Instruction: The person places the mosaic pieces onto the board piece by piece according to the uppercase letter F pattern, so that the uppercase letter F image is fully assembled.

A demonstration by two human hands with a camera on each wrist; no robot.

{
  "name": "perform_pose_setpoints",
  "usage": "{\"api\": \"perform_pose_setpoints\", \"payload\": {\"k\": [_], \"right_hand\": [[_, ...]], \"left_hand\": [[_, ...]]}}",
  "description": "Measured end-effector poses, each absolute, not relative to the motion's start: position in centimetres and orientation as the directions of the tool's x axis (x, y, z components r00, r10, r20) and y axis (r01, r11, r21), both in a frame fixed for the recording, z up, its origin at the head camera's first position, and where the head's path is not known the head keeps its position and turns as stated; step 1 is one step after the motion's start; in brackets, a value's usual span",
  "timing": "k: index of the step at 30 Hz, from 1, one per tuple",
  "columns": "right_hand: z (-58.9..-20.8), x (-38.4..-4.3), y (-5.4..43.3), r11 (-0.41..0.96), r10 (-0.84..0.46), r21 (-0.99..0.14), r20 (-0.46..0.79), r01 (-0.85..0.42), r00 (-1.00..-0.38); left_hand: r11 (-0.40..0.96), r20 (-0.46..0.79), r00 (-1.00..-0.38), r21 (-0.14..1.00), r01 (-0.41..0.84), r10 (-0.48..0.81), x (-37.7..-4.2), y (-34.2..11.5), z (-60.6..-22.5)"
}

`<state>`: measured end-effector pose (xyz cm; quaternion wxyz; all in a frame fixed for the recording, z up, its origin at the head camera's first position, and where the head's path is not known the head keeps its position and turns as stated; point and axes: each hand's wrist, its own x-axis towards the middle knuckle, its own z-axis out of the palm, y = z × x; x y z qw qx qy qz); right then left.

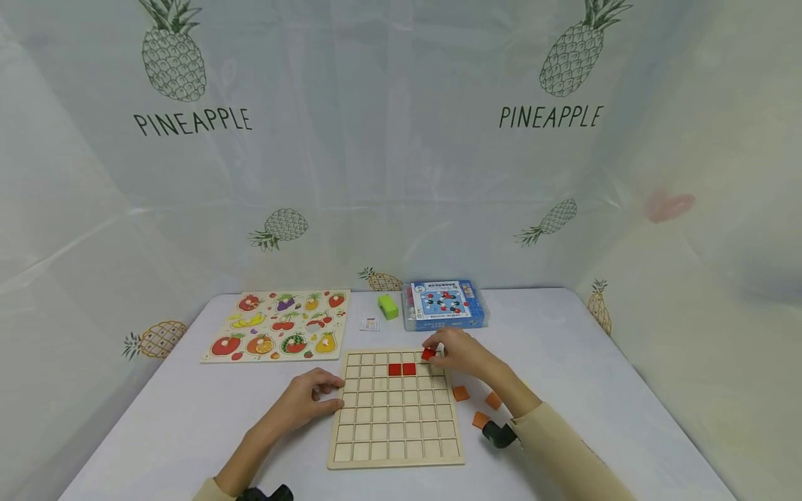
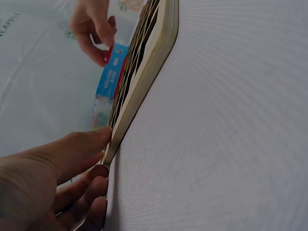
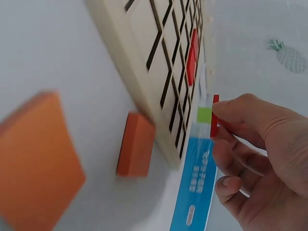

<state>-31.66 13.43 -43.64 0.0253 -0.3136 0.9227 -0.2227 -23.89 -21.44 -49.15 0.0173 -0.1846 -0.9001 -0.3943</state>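
Note:
A wooden grid board (image 1: pixel 396 463) lies flat with two red square tiles (image 1: pixel 402 369) side by side in its second row. My right hand (image 1: pixel 460 351) pinches another red tile (image 3: pixel 215 115) between thumb and fingers, over the board's far right corner. In the right wrist view that tile is held on edge at the fingertips. At the board's left edge rests my left hand (image 1: pixel 307 398), thumb and fingers apart and their tips touching the side. The left wrist view shows the left thumb (image 2: pixel 86 144) against the wooden rim.
Several orange tiles (image 1: pixel 460 394) lie to the right of the board, near my right forearm. Behind stand a blue boxed set (image 1: pixel 445 306), a green block (image 1: pixel 388 306) and a small printed card (image 1: pixel 370 323). A fruit picture board (image 1: pixel 276 348) lies at the back left.

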Motion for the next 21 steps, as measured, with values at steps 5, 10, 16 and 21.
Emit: {"api": "perform_pose_setpoints", "payload": {"k": [5,10,16,21], "right_hand": [[-43.6,-31.5,11.7,0.674,-0.626,-0.433,0.098,-0.599,-0.774],[-43.9,-31.5,10.2,0.661,-0.637,-0.453,0.081,-0.597,-0.767],[-44.6,-31.6,8.7,0.626,-0.677,-0.443,0.100,-0.642,-0.729],[-44.6,-31.7,7.5,0.610,-0.702,-0.429,0.097,-0.666,-0.705]], "left_hand": [[0.622,0.173,-0.933,0.704,0.342,0.317,-23.9,-21.5,-49.2],[0.619,0.179,-0.929,0.702,0.352,0.324,-23.9,-21.5,-49.2],[0.623,0.179,-0.929,0.699,0.351,0.323,-23.9,-21.5,-49.1],[0.628,0.174,-0.931,0.696,0.348,0.322,-24.0,-21.5,-49.2]]}}
